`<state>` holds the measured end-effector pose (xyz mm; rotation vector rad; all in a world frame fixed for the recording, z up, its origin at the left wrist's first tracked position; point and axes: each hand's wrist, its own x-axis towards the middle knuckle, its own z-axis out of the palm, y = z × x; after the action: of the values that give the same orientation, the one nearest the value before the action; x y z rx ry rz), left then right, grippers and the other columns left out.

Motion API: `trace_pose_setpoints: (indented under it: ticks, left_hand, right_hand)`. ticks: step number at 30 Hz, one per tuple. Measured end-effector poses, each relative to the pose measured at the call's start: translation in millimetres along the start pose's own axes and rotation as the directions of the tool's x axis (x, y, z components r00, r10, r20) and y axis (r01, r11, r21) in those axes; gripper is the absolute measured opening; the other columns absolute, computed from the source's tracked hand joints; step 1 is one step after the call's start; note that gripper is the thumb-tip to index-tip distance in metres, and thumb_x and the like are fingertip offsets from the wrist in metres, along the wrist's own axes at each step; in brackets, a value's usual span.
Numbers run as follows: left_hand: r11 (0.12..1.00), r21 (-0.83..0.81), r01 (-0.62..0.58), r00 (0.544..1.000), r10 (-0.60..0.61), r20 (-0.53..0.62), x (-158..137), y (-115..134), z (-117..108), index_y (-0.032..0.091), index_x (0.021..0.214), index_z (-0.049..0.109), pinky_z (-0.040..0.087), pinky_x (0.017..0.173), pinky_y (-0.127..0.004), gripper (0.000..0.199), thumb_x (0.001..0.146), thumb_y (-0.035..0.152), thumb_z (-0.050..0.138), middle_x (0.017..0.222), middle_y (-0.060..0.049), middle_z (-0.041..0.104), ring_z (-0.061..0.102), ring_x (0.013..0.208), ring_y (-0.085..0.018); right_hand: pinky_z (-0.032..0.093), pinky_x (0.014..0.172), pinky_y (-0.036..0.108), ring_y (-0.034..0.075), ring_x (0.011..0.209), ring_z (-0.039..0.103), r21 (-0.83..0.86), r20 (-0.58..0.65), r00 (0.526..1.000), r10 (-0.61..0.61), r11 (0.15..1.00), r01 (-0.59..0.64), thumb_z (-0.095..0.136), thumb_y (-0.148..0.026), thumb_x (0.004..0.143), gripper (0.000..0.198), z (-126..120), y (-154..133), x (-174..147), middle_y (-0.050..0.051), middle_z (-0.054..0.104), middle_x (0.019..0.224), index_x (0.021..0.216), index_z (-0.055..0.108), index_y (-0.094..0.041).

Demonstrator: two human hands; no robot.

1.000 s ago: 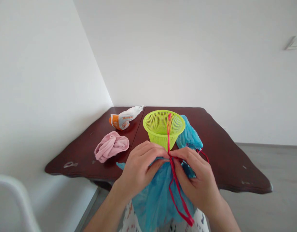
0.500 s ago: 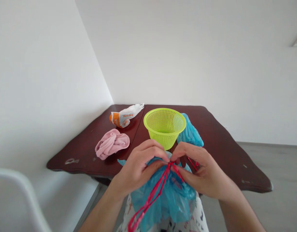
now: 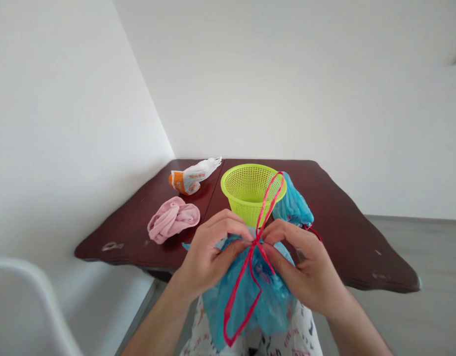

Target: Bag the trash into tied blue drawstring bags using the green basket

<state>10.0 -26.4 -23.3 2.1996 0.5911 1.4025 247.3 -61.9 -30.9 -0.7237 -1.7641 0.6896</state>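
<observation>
A blue translucent plastic bag [image 3: 246, 301] hangs in front of my lap, its red drawstring [image 3: 232, 301] gathered at the bag's top. One loop of the drawstring stands up over the basket and another hangs down across the bag. My left hand [image 3: 213, 252] pinches the drawstring at the crossing point, thumb against forefinger. From the other side, my right hand [image 3: 304, 262] pinches the drawstring close beside it. The two hands' fingertips nearly meet. Whether a knot sits between them I cannot tell.
Just beyond my hands a yellow-green mesh basket [image 3: 237, 202] stands on the dark red table [image 3: 342, 237]. Another blue bag [image 3: 292, 200] lies at its right. To the left are a folded pink cloth [image 3: 172, 220] and a white-and-orange plastic bag [image 3: 194, 175]. A white curved rail [image 3: 38, 287] is at lower left.
One drawstring loop now rises upright in front of the basket, where before the loops hung down toward the lower left. Both hands stay pinched at nearly the same spot.
</observation>
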Motion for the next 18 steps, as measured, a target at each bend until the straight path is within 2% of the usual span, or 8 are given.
trace_pose_setpoints:
  ticks: [3, 8, 13, 18]
  left_hand:
    - [1.0, 0.031, 0.004, 1.0, -0.003, -0.009, 0, 1, -1, 0.025, 0.112, 0.08, 0.057, 0.087, -0.029, 0.009, 0.114, 0.017, 0.078, 0.105, -0.002, 0.079, 0.074, 0.097, -0.016]
    - [0.996, 0.089, -0.005, 1.0, 0.006, -0.015, -1, 1, 0, 0.025, 0.112, 0.08, 0.057, 0.089, -0.031, 0.01, 0.114, 0.016, 0.077, 0.106, -0.003, 0.079, 0.074, 0.098, -0.018]
    - [1.0, 0.024, 0.013, 0.997, -0.011, -0.071, -2, 1, 4, 0.025, 0.115, 0.079, 0.057, 0.087, -0.033, 0.008, 0.116, 0.019, 0.074, 0.106, -0.004, 0.078, 0.073, 0.099, -0.02]
    - [0.995, 0.097, 0.009, 0.996, -0.001, -0.086, -5, -1, 0, 0.025, 0.115, 0.075, 0.057, 0.094, -0.035, 0.007, 0.117, 0.019, 0.073, 0.108, -0.004, 0.076, 0.071, 0.102, -0.02]
  right_hand:
    - [0.056, 0.079, 0.032, 0.017, 0.087, 0.07, -0.057, 0.018, 1.0, -0.013, 0.998, 0.014, 0.067, -0.015, 0.115, 0.016, -1, -1, 1, 0.0, 0.074, 0.097, 0.103, 0.069, -0.025]
    - [0.051, 0.072, 0.032, 0.016, 0.08, 0.065, -0.217, -0.103, 0.987, -0.122, 0.971, 0.097, 0.068, -0.008, 0.108, 0.021, 5, 1, 4, -0.001, 0.068, 0.09, 0.097, 0.062, -0.025]
    - [0.049, 0.069, 0.032, 0.014, 0.075, 0.063, -0.148, -0.178, 0.977, -0.119, 0.985, 0.093, 0.068, -0.007, 0.104, 0.022, 10, 0, 4, -0.002, 0.066, 0.084, 0.092, 0.061, -0.025]
    - [0.047, 0.066, 0.03, 0.013, 0.069, 0.06, -0.13, -0.164, 0.983, -0.088, 0.989, 0.067, 0.068, -0.008, 0.101, 0.022, 12, 0, 5, -0.004, 0.065, 0.078, 0.087, 0.062, -0.025]
